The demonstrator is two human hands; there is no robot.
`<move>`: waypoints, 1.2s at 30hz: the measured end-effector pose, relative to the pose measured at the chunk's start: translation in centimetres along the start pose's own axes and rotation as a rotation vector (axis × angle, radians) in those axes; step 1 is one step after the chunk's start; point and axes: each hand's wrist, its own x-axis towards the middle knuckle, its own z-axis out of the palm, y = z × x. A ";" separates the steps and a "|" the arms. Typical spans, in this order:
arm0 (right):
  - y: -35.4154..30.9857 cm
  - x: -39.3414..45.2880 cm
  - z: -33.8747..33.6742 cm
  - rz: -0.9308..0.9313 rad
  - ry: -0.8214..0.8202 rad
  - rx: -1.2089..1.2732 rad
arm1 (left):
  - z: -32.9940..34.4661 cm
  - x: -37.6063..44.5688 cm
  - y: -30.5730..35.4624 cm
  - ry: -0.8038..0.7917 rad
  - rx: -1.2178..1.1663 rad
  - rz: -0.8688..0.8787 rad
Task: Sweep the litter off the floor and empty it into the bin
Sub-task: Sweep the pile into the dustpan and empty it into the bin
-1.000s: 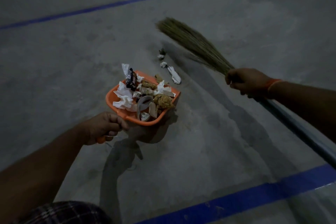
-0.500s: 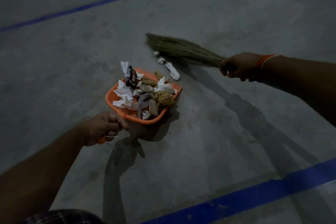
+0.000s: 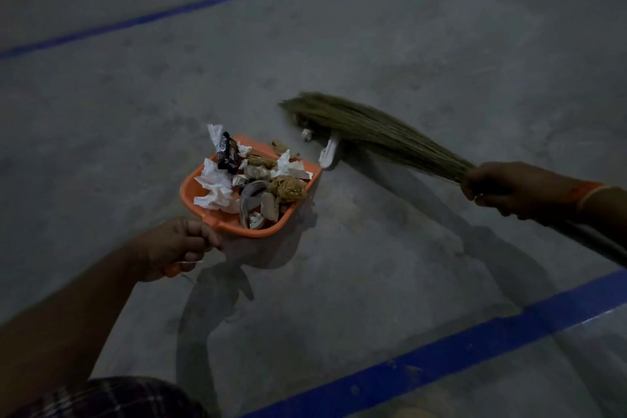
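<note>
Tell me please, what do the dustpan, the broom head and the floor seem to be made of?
Dustpan: probably moulded plastic, smooth and evenly orange with rounded corners.
Broom head: seemingly dried grass or plant fibre, many thin olive-brown strands fanning out from the right hand.
Floor: looks like concrete, matt grey and blotchy, with painted blue lines.

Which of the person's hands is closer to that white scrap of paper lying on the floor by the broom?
The left. The left hand grips the orange dustpan's handle, below and left of the white scrap. The right hand holds the broom farther off to the right.
</note>
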 end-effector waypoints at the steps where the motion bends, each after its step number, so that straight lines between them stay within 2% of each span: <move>1: 0.2 -0.6 0.6 0.019 0.017 0.044 | 0.1 0.0 -0.1 0.003 -0.002 0.000; 8: 0.2 -2.5 5.9 0.117 0.103 0.269 | 1.1 -0.1 -0.6 -0.052 0.035 -0.011; 11: -0.5 -2.6 8.4 0.128 0.083 0.329 | 0.9 0.3 -1.1 -0.100 0.073 -0.009; 15: -1.6 -1.8 10.2 0.074 0.037 0.335 | 0.8 0.4 -1.0 -0.113 0.088 -0.006; 25: -3.7 -0.3 9.7 0.004 0.007 0.294 | 1.7 -0.2 -0.3 -0.101 0.106 -0.026; 36: -5.3 -3.0 11.3 -0.128 -0.017 0.299 | 2.8 0.0 0.2 -0.100 0.084 -0.014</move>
